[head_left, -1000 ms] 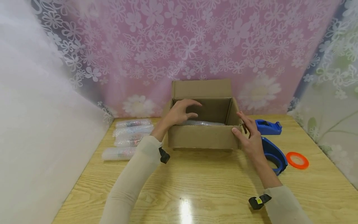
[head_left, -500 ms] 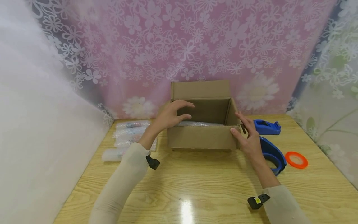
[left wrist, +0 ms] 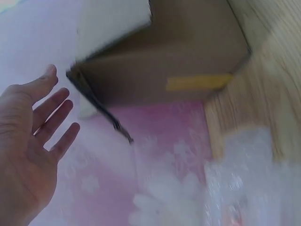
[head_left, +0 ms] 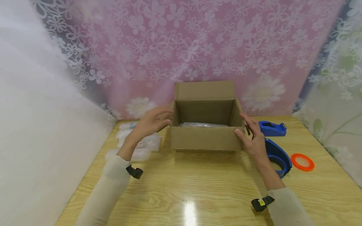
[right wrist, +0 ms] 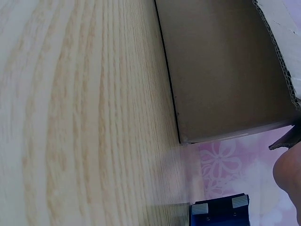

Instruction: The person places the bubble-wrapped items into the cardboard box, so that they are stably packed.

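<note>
An open cardboard box (head_left: 206, 138) stands on the table with its back flap up and its front flap folded down. A bubble-wrapped item (head_left: 202, 125) lies inside. My left hand (head_left: 150, 121) is beside the box's left edge, holding nothing, its fingers spread apart in the left wrist view. At the front right corner my right hand (head_left: 254, 142) grips the box, thumb on the front flap and fingers along the right side. Only part of that hand shows in the right wrist view. Several bubble-wrapped packages (head_left: 151, 142) lie at the left, partly behind my left arm.
Right of the box sits a small blue tape dispenser (head_left: 272, 128). A larger blue tape dispenser (head_left: 282, 161) lies nearer my right forearm, with an orange ring (head_left: 302, 162) beside it. A flowered pink curtain (head_left: 198, 47) hangs behind the wooden table (head_left: 169, 188).
My left hand has come out from over the box's opening and moved left, past its left edge. The right hand has kept its grip on the corner.
</note>
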The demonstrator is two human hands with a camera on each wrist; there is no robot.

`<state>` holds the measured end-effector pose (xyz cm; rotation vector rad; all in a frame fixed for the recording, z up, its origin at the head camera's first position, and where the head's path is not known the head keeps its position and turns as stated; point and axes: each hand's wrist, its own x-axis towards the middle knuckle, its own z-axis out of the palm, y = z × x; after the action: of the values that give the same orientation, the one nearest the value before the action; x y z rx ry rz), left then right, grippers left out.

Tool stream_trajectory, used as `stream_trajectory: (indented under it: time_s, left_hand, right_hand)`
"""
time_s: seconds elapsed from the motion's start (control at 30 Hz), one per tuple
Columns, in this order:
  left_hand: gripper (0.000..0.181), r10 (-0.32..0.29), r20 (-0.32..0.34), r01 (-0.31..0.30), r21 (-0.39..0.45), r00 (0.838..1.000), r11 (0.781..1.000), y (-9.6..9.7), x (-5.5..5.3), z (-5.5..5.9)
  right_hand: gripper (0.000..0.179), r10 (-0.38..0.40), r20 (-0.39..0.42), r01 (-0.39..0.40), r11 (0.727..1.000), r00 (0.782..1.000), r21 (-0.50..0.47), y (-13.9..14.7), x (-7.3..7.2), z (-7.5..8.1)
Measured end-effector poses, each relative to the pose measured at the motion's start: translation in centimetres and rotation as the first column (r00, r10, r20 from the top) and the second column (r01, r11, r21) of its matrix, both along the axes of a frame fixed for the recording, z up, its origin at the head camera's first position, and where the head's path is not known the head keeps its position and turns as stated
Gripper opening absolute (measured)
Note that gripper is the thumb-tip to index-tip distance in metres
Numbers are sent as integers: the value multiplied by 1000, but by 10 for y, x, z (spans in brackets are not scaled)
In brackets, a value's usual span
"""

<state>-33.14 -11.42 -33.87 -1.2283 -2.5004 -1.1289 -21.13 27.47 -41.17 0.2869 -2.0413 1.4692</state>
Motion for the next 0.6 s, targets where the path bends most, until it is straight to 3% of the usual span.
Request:
stream_trajectory:
  time_s: [0.3, 0.6]
  left_hand:
    - [44, 125, -4, -125, -64, 992, 990, -61, 4, -16]
    - [46, 165, 62, -154, -154, 984, 976, -115, 12, -51]
  right_hand:
    - [58, 5, -23, -5, 1000, 1000, -8, -2, -3, 0]
    - [58, 2, -3, -2, 1000, 1000, -9, 1, -1, 0]
